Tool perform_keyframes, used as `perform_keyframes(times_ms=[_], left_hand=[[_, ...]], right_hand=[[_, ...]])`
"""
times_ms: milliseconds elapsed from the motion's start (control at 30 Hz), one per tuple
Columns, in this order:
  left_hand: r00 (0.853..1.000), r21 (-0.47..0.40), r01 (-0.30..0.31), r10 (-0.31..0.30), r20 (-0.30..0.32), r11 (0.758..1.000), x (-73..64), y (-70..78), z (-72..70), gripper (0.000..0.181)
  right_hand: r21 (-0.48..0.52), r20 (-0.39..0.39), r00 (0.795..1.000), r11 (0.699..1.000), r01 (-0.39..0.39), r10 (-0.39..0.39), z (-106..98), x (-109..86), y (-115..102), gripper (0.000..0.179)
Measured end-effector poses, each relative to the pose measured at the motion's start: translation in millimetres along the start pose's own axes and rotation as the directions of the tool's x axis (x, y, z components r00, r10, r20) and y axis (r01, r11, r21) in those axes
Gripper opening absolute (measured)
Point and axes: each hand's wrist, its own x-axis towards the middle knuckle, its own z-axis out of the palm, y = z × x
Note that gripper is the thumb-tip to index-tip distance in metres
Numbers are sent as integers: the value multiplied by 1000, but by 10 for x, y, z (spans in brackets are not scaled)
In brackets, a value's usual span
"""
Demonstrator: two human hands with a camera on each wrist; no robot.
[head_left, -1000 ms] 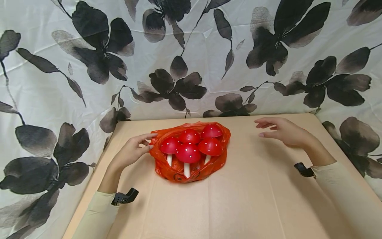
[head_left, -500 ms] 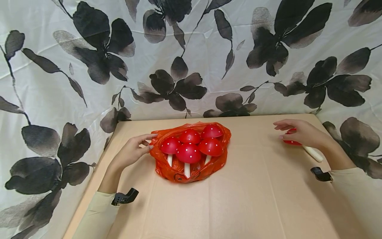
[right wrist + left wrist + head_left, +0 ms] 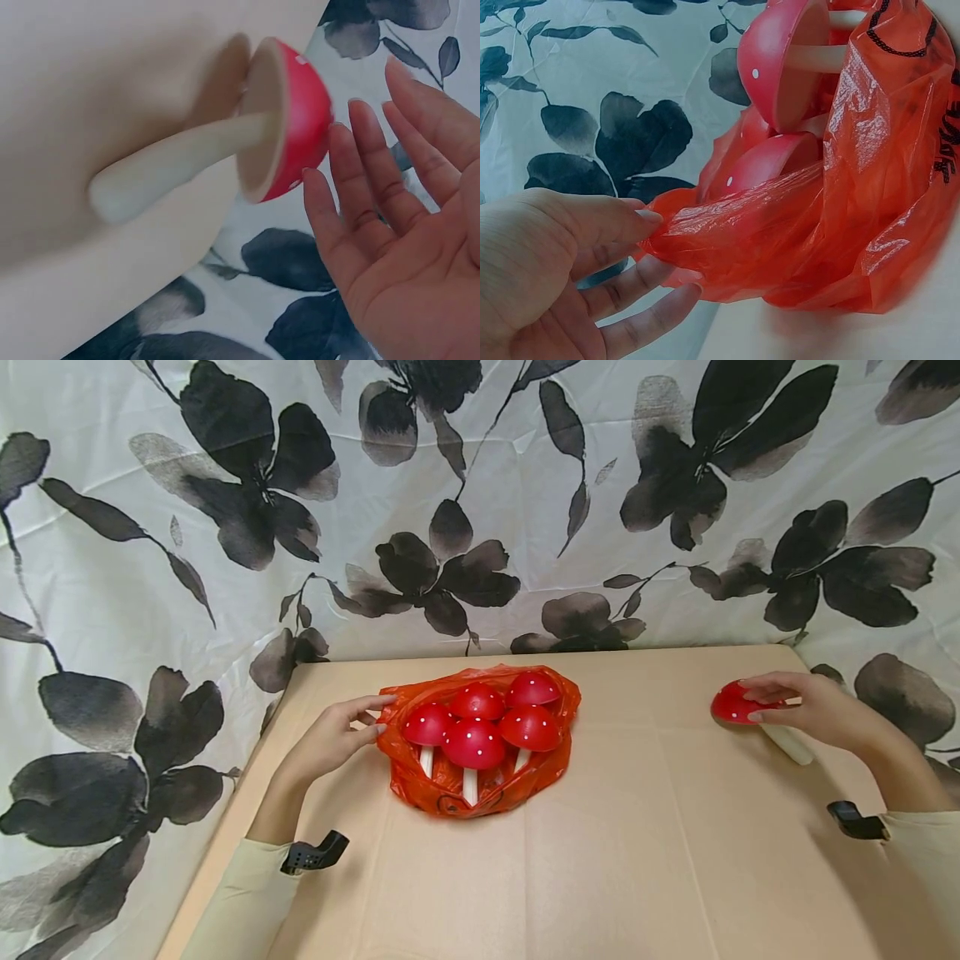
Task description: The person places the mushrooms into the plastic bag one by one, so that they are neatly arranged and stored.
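Observation:
In the head view, an orange-red plastic bag lies with its mouth spread, holding several toy mushrooms with red, white-dotted caps and pale stems. At its left edge, my left hand pinches the thin plastic between thumb and fingers; the left wrist view shows the bag's rim drawn taut there. Far to the right, one single mushroom lies on its side, stem toward the front right. My right hand is at its cap with loose fingers, which the right wrist view shows close beside the red dome, not gripping.
A pale beige table carries everything. White cloth with dark printed flowers hangs behind and along both sides. The single mushroom lies near the table's right edge. Each wrist wears a small black camera, such as the left one.
My right hand has moved right, uncovering the single mushroom, which was hidden at first and keeps its place on the table. My left hand and the bag have stayed still.

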Motion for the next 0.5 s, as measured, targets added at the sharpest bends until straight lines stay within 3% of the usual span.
perform_keyframes(times_ms=[333, 500], left_hand=[[1000, -8, -9, 9, -1, 1000, 6, -39, 4, 44], [1000, -10, -3, 3, 2, 1000, 1, -60, 7, 44]], right_hand=[[4, -32, 997, 998, -69, 69, 4, -160, 260, 23], [6, 6, 990, 990, -138, 138, 11, -197, 330, 20]])
